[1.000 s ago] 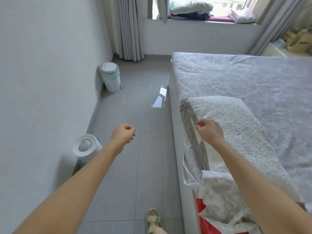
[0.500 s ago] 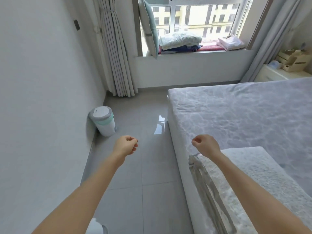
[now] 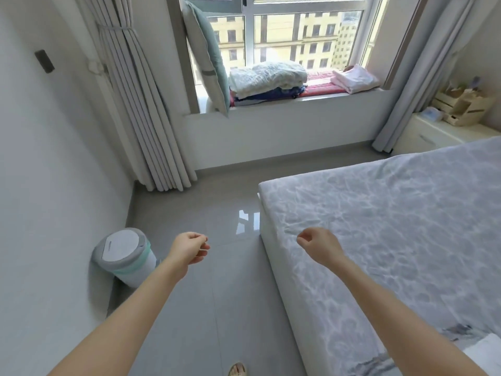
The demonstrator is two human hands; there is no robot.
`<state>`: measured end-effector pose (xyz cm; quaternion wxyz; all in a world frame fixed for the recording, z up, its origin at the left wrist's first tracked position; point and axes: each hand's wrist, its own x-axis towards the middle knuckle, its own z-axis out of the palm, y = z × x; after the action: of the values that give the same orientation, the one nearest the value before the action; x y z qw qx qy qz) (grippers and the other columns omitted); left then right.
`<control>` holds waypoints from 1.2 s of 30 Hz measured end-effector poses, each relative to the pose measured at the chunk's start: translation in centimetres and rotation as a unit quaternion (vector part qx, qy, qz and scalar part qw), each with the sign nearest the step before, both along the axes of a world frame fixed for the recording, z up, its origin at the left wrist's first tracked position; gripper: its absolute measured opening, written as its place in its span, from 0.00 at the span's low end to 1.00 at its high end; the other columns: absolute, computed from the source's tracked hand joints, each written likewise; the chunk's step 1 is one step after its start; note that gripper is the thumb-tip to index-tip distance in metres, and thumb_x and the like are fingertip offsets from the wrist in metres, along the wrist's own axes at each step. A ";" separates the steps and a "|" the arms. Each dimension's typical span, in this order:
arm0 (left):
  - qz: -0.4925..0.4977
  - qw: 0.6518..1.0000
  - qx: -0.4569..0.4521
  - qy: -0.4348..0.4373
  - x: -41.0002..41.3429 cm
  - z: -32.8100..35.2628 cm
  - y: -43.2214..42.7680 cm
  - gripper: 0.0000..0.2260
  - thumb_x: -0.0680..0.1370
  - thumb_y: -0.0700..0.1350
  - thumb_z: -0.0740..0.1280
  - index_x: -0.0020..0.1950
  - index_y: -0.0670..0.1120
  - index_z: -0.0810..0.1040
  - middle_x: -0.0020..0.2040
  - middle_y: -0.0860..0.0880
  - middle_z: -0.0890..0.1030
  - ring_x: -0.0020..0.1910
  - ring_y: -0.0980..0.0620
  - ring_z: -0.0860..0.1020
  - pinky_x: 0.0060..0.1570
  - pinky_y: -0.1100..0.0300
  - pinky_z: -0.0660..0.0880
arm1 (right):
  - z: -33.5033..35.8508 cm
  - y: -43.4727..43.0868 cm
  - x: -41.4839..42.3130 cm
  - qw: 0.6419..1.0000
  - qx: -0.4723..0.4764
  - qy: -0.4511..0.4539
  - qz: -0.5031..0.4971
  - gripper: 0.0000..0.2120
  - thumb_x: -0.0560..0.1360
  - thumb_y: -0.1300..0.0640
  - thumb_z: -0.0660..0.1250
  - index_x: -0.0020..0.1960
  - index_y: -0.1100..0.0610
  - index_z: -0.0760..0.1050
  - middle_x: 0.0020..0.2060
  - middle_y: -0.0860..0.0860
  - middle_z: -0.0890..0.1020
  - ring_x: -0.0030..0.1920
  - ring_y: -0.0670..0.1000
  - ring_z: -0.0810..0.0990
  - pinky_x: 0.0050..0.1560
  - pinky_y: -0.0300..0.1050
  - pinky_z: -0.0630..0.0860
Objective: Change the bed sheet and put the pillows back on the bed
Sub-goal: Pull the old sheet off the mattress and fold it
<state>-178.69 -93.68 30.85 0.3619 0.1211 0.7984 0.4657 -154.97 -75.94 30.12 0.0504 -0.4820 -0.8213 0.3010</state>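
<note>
Left grip [image 3: 189, 249] curled over floor [image 3: 217, 308] | right grip [image 3: 320, 246] curled near bed [image 3: 393, 213] edge

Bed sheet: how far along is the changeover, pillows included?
Done: grey patterned sheet looks spread over the bed. In hand: nothing; left hand and right hand are curled, empty. Left: green pillow leans on the windowsill; only a white pillow edge shows on the bed.
</note>
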 end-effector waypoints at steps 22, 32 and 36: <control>-0.013 0.980 -0.117 -0.162 -24.1 -20.0 46.5 0.08 0.79 0.40 0.60 0.40 0.45 0.71 0.34 0.46 0.75 0.30 0.52 0.70 0.30 0.64 0.67 | -16.4 39.8 -28.6 0.985 -0.104 -0.135 0.018 0.13 0.79 0.52 0.61 0.60 0.54 0.78 0.56 0.47 0.82 0.56 0.49 0.79 0.52 0.43 0.73; -0.092 0.956 -0.212 -0.180 -27.8 -33.6 60.2 0.12 0.75 0.48 0.63 0.31 0.47 0.69 0.31 0.46 0.70 0.35 0.47 0.67 0.38 0.58 0.64 | -27.0 48.9 -37.6 0.966 -0.091 -0.227 0.077 0.17 0.79 0.55 0.61 0.66 0.58 0.72 0.62 0.50 0.77 0.65 0.53 0.71 0.62 0.44 0.66; -0.176 0.935 -0.261 -0.165 -28.7 -37.5 64.5 0.16 0.77 0.48 0.63 0.30 0.45 0.70 0.32 0.42 0.73 0.36 0.44 0.73 0.38 0.57 0.67 | -31.6 51.9 -39.8 0.964 -0.088 -0.234 0.093 0.16 0.77 0.58 0.61 0.61 0.64 0.76 0.57 0.58 0.80 0.62 0.59 0.74 0.63 0.51 0.66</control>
<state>-207.36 -29.20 -6.65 0.5833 0.0821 0.7870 0.1834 -194.75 -24.00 -1.51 -0.2139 -0.4632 -0.8216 0.2543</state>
